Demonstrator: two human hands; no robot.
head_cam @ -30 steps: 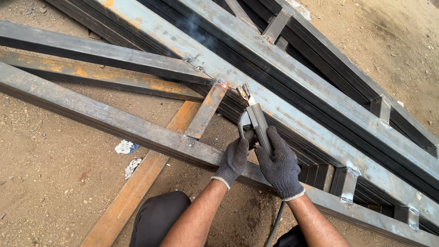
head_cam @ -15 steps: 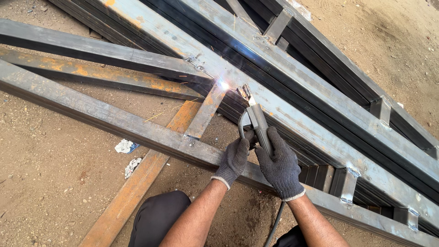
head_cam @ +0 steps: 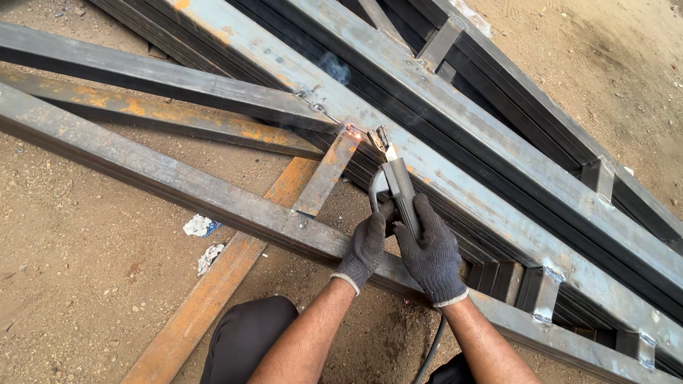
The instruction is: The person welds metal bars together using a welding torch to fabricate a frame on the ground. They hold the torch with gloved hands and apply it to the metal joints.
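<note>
- Electrode holder [head_cam: 398,186] sits over the long grey steel beam [head_cam: 498,213], tip aimed up-left at a glowing weld spot [head_cam: 350,131].
- The spot is at the top end of a short rusty steel strip [head_cam: 326,174], where it meets the beam.
- Your right hand [head_cam: 432,252], dark knit glove, is wrapped tight around the holder's handle.
- Your left hand [head_cam: 366,242], same glove, is curled against the holder's left side, fingers pressed on it.
- Thin smoke [head_cam: 334,67] rises above the joint.
- A cable [head_cam: 430,352] drops between your forearms.
- Lower beam [head_cam: 178,185] runs under your wrists.
- Crumpled paper scraps [head_cam: 199,227] lie on the dirt ground [head_cam: 78,284], left.
</note>
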